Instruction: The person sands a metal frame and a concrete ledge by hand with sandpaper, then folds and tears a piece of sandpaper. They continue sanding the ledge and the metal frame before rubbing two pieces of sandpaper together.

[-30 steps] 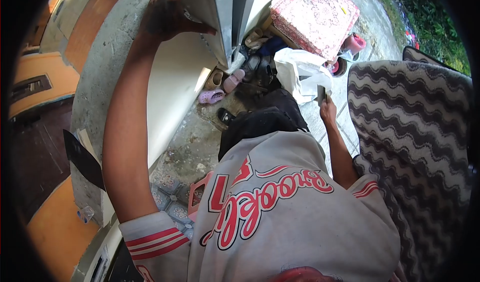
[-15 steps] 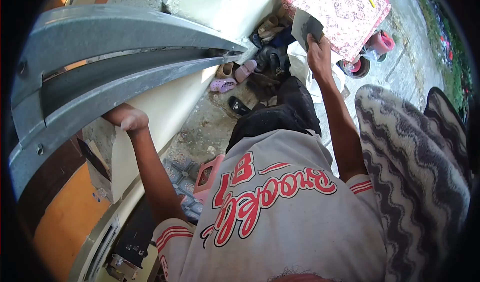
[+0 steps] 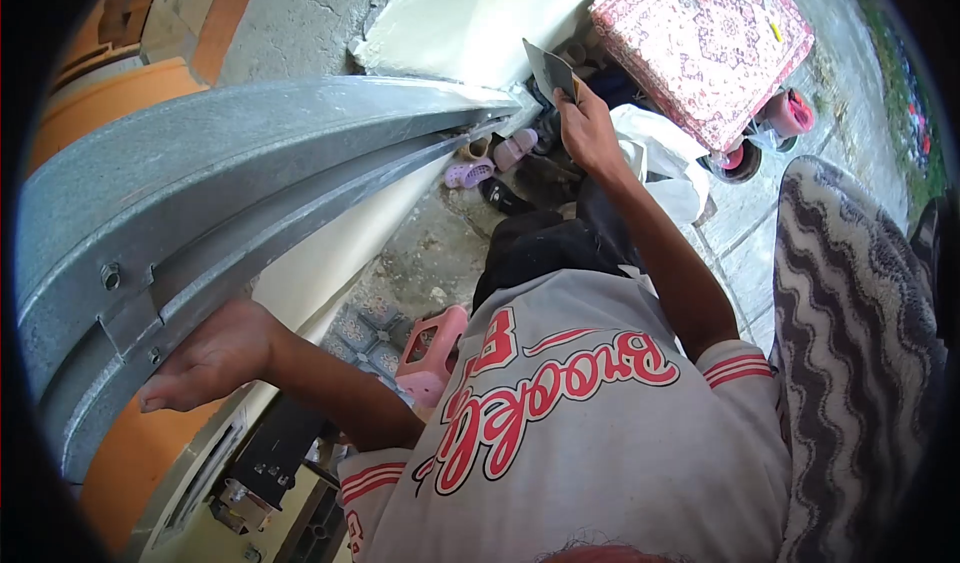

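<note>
My left hand [image 3: 218, 356] lies palm up right at the lower edge of a grey galvanized metal beam [image 3: 270, 153]. Its thumb side is stretched out, and part of the fingers is hidden by the beam. Bolts [image 3: 110, 275] show on the beam near this hand. My right hand [image 3: 590, 133] is out in front of my body, pinching a thin grey sheet [image 3: 550, 71] that looks like sandpaper. The sheet tilts up and to the left, close to the far end of the beam in this view.
Purple clogs [image 3: 468, 173] and other shoes lie by the wall. A patterned pink rug [image 3: 700, 43] is at the back right, near pots [image 3: 790, 113] and a white sack [image 3: 655, 153]. A pink stool [image 3: 432, 355] stands below; a striped blanket [image 3: 850, 343] hangs at right.
My left hand has slid down and left along the beam, showing its palm. My right hand has moved left with the sheet, nearer the beam. The view has shifted.
</note>
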A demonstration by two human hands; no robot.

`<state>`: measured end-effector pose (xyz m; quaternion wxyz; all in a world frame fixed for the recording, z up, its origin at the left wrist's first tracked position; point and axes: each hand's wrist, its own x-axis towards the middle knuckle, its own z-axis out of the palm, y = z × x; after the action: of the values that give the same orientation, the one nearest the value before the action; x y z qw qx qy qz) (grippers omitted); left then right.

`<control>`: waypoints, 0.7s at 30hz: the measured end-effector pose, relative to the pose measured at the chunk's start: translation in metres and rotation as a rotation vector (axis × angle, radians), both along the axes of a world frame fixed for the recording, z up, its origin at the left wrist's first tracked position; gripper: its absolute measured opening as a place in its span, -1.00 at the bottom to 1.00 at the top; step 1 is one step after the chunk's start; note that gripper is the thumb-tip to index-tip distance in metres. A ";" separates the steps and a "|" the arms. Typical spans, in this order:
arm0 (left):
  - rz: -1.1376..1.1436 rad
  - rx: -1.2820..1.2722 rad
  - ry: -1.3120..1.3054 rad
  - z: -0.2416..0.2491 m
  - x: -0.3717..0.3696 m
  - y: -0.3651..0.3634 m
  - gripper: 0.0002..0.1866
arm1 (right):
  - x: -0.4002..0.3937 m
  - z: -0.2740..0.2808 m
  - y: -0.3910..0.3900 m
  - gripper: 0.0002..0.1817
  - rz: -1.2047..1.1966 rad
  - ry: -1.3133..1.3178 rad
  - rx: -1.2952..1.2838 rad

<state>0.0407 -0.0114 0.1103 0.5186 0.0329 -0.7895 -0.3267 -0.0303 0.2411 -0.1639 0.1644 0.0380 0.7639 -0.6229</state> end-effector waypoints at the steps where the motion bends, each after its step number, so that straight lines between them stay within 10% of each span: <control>1: -0.029 0.141 0.001 -0.005 0.001 -0.009 0.03 | -0.001 0.008 -0.007 -0.47 0.023 -0.017 0.013; 21: 0.219 0.145 0.124 -0.031 -0.006 -0.014 0.10 | -0.035 0.004 -0.079 -0.39 0.554 0.007 -0.210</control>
<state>0.0343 -0.0251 0.0790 0.5950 0.1362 -0.7220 -0.3258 -0.0656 0.1620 -0.1601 0.3285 -0.1917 0.6769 -0.6302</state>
